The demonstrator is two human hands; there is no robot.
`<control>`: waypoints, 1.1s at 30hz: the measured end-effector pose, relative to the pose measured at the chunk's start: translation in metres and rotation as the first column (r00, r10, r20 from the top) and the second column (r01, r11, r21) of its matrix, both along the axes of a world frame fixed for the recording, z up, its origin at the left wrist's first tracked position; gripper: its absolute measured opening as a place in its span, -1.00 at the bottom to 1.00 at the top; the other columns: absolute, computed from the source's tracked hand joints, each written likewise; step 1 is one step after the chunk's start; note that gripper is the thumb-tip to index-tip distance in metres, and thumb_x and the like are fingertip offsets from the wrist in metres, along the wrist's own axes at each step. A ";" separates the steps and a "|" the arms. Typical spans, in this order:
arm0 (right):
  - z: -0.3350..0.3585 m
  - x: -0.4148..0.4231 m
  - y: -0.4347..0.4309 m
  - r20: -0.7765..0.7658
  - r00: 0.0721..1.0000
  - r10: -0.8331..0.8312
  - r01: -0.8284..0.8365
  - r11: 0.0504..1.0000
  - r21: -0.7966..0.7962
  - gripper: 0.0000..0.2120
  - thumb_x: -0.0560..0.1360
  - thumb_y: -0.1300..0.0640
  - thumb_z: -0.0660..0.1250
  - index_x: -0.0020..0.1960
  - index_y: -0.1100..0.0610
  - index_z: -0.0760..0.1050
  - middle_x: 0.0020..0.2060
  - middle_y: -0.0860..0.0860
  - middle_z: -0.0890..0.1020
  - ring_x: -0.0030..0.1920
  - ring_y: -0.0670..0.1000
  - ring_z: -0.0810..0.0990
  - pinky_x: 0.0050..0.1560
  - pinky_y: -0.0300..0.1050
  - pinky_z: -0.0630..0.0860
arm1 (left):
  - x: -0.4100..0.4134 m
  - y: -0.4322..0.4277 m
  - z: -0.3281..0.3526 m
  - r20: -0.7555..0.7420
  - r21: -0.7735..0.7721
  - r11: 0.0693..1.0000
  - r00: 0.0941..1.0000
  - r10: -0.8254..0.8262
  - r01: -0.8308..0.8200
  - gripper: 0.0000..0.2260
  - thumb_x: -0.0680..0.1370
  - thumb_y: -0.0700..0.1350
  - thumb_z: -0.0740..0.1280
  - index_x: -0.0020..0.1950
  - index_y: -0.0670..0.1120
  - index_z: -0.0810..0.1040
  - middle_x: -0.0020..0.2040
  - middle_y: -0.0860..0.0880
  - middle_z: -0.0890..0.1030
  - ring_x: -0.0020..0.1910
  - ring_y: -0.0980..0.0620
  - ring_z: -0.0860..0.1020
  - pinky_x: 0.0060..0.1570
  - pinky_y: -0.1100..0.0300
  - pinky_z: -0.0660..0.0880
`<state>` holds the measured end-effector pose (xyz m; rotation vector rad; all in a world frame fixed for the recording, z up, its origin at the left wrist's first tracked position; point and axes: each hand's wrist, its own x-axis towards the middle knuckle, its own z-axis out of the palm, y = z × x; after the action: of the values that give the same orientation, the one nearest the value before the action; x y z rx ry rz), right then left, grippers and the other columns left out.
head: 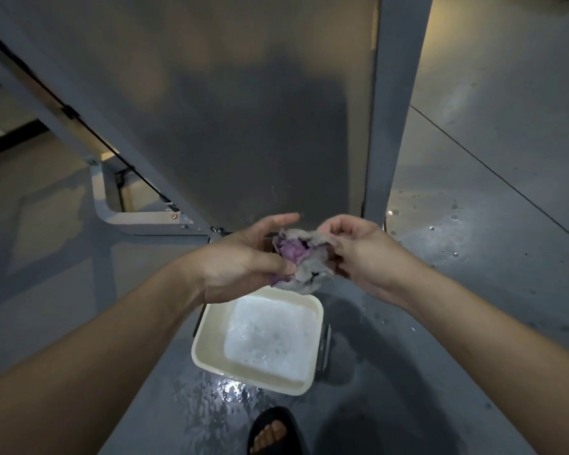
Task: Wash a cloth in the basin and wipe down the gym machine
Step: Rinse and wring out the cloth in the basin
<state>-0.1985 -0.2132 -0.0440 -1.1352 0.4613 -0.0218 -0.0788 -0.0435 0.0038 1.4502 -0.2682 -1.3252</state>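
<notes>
The cloth (301,259) is bunched, grey with a purple patch, and held in the air between both hands, above the far edge of the basin (207,326); it touches neither the water nor the machine. The left hand (243,261) grips its lower left part, thumb pressed against the curled fingers with fabric between them, while the index finger points out straight and free; the right hand (358,251) pinches the upper right edge, fingers bent round the fabric. The basin sits on the floor (473,224) below the hands, cream-coloured and square, full of foamy white water; the floor around it is wet, with puddles near the basin and drops farther to the right; a sandalled foot (271,431) stands just short of it.

The washing looks largely done, judging by the suds, the splashes and the cloth lifted clear; whether it is being wrung or opened out, I cannot tell. The wiping is what is left: the grey panel (243,110) of the machine rises directly behind the hands, with its frame (375,159) at the right, and no part of it shows wet streaks that I can make out; the cloth is near the panel's lower end but apart from it.
</notes>
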 end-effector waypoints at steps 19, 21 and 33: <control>-0.009 0.011 0.012 -0.126 0.992 0.023 -0.034 0.995 -0.088 -0.89 0.57 0.15 0.47 0.00 0.18 0.58 -0.15 0.09 0.63 -0.09 0.10 0.60 0.05 0.17 0.61 | 0.001 -0.005 -0.008 0.283 0.092 0.980 0.948 0.146 -0.178 -0.71 0.60 -0.05 0.37 0.27 -0.14 0.63 0.18 -0.18 0.70 0.18 -0.15 0.66 0.26 -0.07 0.55; -0.011 0.013 0.007 -0.121 0.991 -0.053 0.030 0.983 -0.179 -0.85 0.57 0.32 0.40 -0.14 0.14 0.56 -0.24 0.09 0.61 -0.14 0.12 0.56 0.01 0.13 0.56 | 0.002 -0.003 -0.010 0.293 0.050 0.969 0.931 0.219 -0.243 -0.74 0.60 -0.18 0.39 0.27 -0.22 0.60 0.16 -0.23 0.69 0.14 -0.17 0.65 0.26 -0.10 0.54; 0.007 0.006 -0.004 0.036 0.998 0.043 -0.050 0.980 0.191 -0.73 0.64 0.15 0.35 0.31 0.04 0.42 -0.09 0.02 0.67 -0.13 0.00 0.62 -0.03 -0.01 0.54 | 0.008 -0.006 0.008 -0.063 -0.185 0.938 0.956 0.286 -0.293 -0.66 0.62 -0.17 0.36 0.39 -0.01 0.44 0.22 -0.10 0.62 0.18 -0.10 0.62 0.15 -0.08 0.60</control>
<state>-0.1922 -0.2167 -0.0367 -0.9543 0.3994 0.0446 -0.0704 -0.0499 0.0115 1.2479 -0.1473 -1.0541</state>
